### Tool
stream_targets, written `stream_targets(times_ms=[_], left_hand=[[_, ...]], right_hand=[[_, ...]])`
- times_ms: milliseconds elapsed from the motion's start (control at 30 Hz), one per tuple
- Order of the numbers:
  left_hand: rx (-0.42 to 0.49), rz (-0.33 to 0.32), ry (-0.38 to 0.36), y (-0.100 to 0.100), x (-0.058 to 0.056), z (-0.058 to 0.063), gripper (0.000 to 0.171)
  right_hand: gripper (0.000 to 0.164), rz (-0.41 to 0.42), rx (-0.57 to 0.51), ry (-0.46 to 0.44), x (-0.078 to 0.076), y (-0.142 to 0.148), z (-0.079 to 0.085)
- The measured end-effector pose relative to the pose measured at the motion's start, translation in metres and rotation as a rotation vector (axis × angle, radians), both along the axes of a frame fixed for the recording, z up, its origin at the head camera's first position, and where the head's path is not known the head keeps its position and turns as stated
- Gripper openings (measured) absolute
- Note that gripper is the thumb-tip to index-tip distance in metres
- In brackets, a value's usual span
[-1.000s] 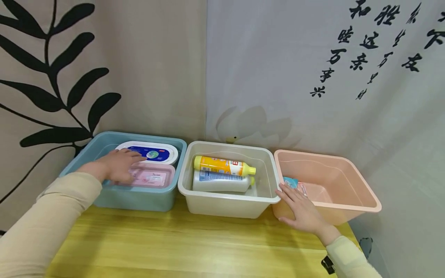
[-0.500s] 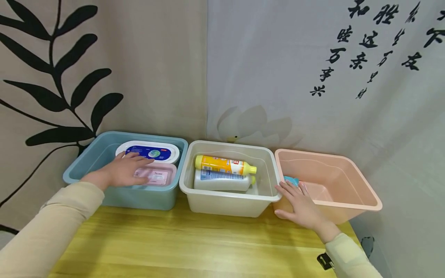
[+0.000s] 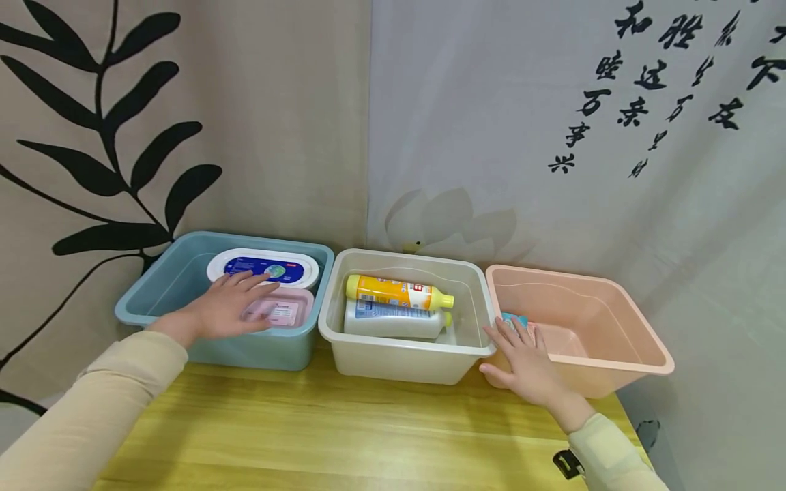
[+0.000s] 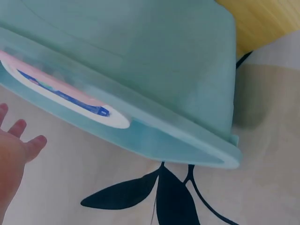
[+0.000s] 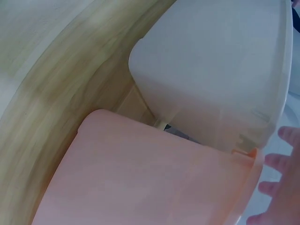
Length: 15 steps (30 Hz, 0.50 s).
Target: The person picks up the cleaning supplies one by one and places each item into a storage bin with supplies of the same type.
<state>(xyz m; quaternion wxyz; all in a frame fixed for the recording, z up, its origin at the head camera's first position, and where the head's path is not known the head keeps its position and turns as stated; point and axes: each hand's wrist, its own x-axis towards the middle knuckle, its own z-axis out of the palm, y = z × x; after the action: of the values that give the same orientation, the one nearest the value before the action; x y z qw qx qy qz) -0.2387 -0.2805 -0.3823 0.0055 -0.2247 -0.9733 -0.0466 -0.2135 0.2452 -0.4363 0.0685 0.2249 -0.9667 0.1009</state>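
Note:
My left hand [image 3: 224, 307] hovers with spread fingers over the front of the blue bin [image 3: 144, 317]. Beneath it lie a white oval tub [image 3: 221, 262] with a blue label and a pink lidded box [image 3: 297, 303], which the fingers partly cover. In the left wrist view that hand [image 4: 11, 145] is apart from the bin's rim. My right hand [image 3: 528, 368] holds nothing; its fingers are extended over the near left corner of the peach bin [image 3: 614, 314], beside the cream bin [image 3: 393, 361]. Blue and pink packets [image 3: 514, 318] inside the peach bin are partly hidden by those fingers.
Within the cream bin lie a yellow bottle [image 3: 393, 291] and a white bottle [image 3: 393, 320] on their sides. All three bins stand in a row on a wooden table [image 3: 368, 429], against a printed curtain [image 3: 288, 123]. The table's right edge runs just past the peach bin.
My left hand has drifted right and slightly nearer over the blue bin, uncovering more of the white tub. The right hand has shifted slightly left at the peach bin's corner. The bins' contents stay put.

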Motion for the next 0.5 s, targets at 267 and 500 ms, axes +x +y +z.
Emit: stream_targets(times_ms=[267,500], left_hand=[[0.06,0.017,0.006,0.003,0.006,-0.008,0.074],[0.088,0.017,-0.015,0.01,0.009,-0.008,0.076]], right_hand=[[0.073,-0.043,-0.009,-0.001,-0.001,-0.005,0.003],[0.076,-0.065,-0.008,-0.04,-0.001,-0.014,0.01]])
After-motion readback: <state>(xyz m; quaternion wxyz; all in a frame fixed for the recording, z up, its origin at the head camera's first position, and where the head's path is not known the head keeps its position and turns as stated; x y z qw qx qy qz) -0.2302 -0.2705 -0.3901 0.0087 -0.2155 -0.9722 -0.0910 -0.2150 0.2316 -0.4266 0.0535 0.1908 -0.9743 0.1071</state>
